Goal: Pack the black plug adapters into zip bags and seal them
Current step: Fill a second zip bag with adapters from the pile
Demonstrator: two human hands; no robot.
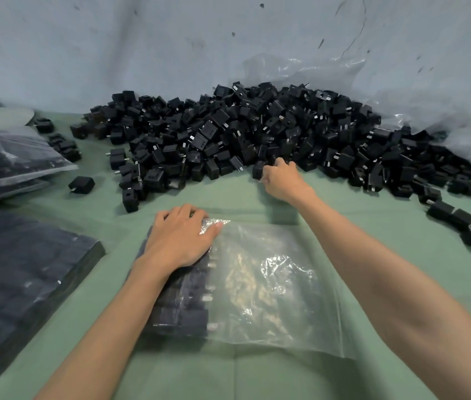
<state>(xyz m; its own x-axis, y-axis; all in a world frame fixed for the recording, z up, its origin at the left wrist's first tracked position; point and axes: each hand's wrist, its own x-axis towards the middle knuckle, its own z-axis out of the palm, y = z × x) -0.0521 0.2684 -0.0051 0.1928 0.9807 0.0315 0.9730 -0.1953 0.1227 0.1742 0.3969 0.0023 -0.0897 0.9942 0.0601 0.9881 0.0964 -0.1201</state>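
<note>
Fingertips of my right hand [282, 177] are hidden in the adapter pile [243, 134]. My left hand [181, 239] covers a corner of the zip bag [274, 287]. The left edge cuts the packed bags [12, 272].

Plug adapters [257, 134] heaped at the back of the counter [344, 203] against the wall [171, 53]; before them, a part-filled zip bag [271, 284]; packed bags [20, 272] at left.

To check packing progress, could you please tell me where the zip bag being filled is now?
In the head view the zip bag lies flat at lower centre on the green cloth, under the left hand, nearer than the plug adapter pile.
</note>
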